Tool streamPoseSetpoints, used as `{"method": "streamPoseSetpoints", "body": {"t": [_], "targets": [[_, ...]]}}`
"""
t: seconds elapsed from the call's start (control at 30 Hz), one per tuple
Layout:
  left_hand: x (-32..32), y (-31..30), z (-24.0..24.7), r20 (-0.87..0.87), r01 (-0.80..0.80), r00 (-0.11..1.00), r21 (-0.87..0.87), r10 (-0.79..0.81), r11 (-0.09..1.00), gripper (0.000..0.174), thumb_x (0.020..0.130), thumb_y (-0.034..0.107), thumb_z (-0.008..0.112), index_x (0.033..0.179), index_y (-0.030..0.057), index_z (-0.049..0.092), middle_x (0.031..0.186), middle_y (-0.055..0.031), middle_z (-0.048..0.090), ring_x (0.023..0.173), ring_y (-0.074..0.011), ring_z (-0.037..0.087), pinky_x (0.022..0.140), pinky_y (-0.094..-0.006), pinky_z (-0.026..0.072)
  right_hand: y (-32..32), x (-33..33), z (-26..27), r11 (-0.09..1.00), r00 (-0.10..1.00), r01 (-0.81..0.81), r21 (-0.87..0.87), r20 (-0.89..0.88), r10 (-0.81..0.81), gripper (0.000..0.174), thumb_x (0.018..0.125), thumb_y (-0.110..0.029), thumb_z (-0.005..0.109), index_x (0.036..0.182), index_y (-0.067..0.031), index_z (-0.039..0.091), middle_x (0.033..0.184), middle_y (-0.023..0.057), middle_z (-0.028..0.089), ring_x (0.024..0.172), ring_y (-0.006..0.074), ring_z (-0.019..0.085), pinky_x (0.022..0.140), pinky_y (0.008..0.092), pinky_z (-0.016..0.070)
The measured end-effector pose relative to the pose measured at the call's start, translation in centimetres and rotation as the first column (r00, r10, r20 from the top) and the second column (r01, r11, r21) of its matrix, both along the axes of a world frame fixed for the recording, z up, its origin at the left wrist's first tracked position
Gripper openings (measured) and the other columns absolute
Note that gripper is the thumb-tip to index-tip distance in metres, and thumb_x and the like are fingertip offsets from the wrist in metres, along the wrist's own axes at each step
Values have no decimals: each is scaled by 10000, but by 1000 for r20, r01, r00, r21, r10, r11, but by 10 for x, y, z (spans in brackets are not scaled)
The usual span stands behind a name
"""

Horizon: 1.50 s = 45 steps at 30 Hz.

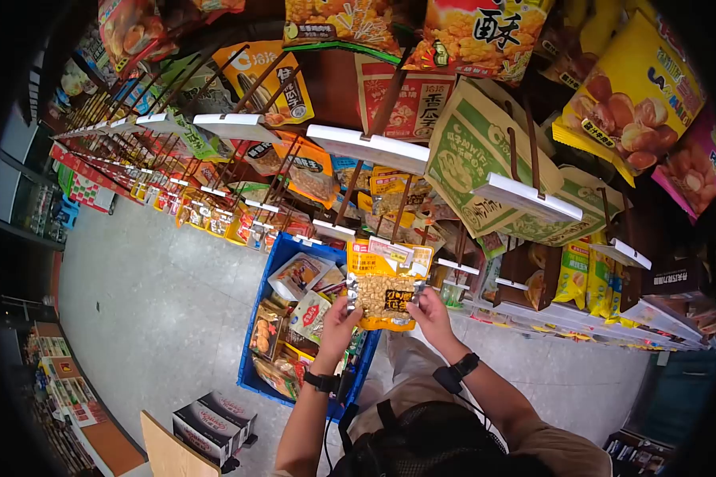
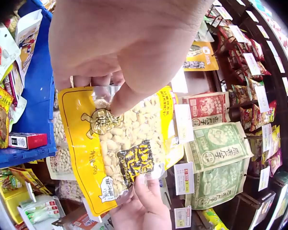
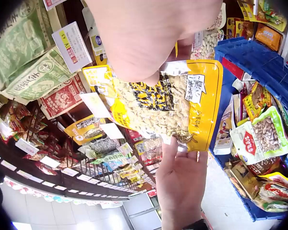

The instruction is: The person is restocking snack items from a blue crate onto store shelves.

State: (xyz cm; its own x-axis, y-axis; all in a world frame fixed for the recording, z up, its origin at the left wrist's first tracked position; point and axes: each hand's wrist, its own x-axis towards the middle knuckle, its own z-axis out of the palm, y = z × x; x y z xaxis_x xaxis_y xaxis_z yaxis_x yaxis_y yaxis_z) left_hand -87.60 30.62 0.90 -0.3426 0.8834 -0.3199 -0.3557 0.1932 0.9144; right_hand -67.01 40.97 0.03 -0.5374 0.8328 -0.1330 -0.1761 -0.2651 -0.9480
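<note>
Two-handed step: inspection, seemingly
Fingers: left hand (image 1: 338, 327), right hand (image 1: 433, 315) pinching flat yellow plastic pouch (image 1: 378, 292) beside boxy blue plastic crate (image 2: 41, 86)
Next: even grip, likely

A yellow packet (image 1: 384, 278) fills the gap between the left fingers (image 1: 343, 315) and right fingers (image 1: 419, 312). Ahead of them, hooks (image 1: 348, 196) and price tags (image 1: 366, 149) crowd the way. Below left, the blue crate (image 1: 366, 362) lies open upward; below right, bare floor (image 1: 541, 374) leaves room.

The snack pouch (image 1: 386, 288) sits between left hand (image 1: 338, 331) and right hand (image 1: 435, 319), before the display rack (image 1: 328, 86). To its left, a crate (image 1: 366, 358) holds snack packets (image 1: 310, 316).
</note>
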Motion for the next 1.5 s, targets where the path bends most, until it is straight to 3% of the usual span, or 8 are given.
{"method": "streamPoseSetpoints", "body": {"t": [0.77, 0.9, 1.0, 1.1, 1.2, 1.27, 1.37, 1.5], "targets": [[-8, 38, 3, 26, -54, 998, -18, 55, 998, 235, 968, 187, 587, 1140, 28, 574, 989, -53, 682, 772, -77, 627, 646, -215, 463, 90, -35, -12, 982, 983, 176, 75, 46, -179, 277, 947, -45, 602, 1203, -10, 504, 983, -1, 604, 865, 51, 538, 740, 227, 443], [-19, -9, -26, 30, -4, 1000, -127, 7, 992, 298, 991, 259, 537, 1154, 12, 571, 1014, -83, 688, 820, -130, 641, 745, -273, 511, 128, -43, -70, 735, 762, 291, 613, 316, -566, 268, 913, -125, 657, 1128, -29, 529, 978, 45, 596, 937, 125, 555, 813, 299, 463], [-29, -84, -53, -32, -66, 997, -94, 63, 993, 256, 995, 206, 502, 1166, 30, 578, 1002, -76, 695, 778, -112, 620, 697, -250, 492, 93, -45, -72, 676, 617, 411, 612, 360, -700, 333, 920, -187, 634, 1158, 2, 497, 1071, 112, 581, 986, 181, 562, 892, 315, 438], [-32, -171, -74, 12, -287, 952, -302, 305, 909, 223, 971, 198, 494, 1107, 56, 599, 960, -42, 701, 772, -103, 622, 683, -245, 480, 23, -46, -79, 793, 776, 377, 478, 304, -552, 247, 836, -65, 611, 1052, 5, 515, 983, 117, 559, 915, 207, 556, 840, 347, 458], [-22, -243, -103, 42, -408, 874, -480, 485, 777, 237, 973, 243, 496, 1107, 84, 609, 986, -42, 705, 759, -103, 624, 662, -240, 470, -45, -47, -131, 941, 889, -154, 300, 458, 0, 208, 836, -89, 643, 1019, -34, 559, 945, 84, 574, 819, 190, 582, 755, 320, 490], [-12, -262, -111, 173, -423, 800, -516, 574, 745, 251, 977, 265, 507, 1142, 98, 596, 1052, -50, 694, 783, -117, 638, 657, -240, 476, -87, -66, -134, 792, 787, -499, 351, 566, 245, 220, 833, -103, 658, 1019, -19, 576, 979, 135, 599, 831, 255, 621, 748, 350, 512], [-3, -261, -135, 226, -423, 766, -528, 601, 737, 298, 971, 263, 526, 1204, 80, 559, 1119, -68, 675, 821, -143, 654, 672, -253, 509, -116, -93, -153, 581, 554, -741, 338, 796, 243, 430, 831, -160, 652, 1200, 10, 511, 1206, 257, 537, 1112, 412, 543, 944, 452, 452], [4, -236, -157, 313, -360, 756, -534, 575, 765, 497, 966, 256, 538, 1376, 5, 410, 1188, -116, 618, 920, -197, 686, 673, -255, 553, -142, -127, -199, 584, 291, -811, 30, 888, 357, 602, 837, -242, 642, 1313, 37, 400, 1314, 315, 447, 1218, 463, 446, 1037, 483, 377]]}}
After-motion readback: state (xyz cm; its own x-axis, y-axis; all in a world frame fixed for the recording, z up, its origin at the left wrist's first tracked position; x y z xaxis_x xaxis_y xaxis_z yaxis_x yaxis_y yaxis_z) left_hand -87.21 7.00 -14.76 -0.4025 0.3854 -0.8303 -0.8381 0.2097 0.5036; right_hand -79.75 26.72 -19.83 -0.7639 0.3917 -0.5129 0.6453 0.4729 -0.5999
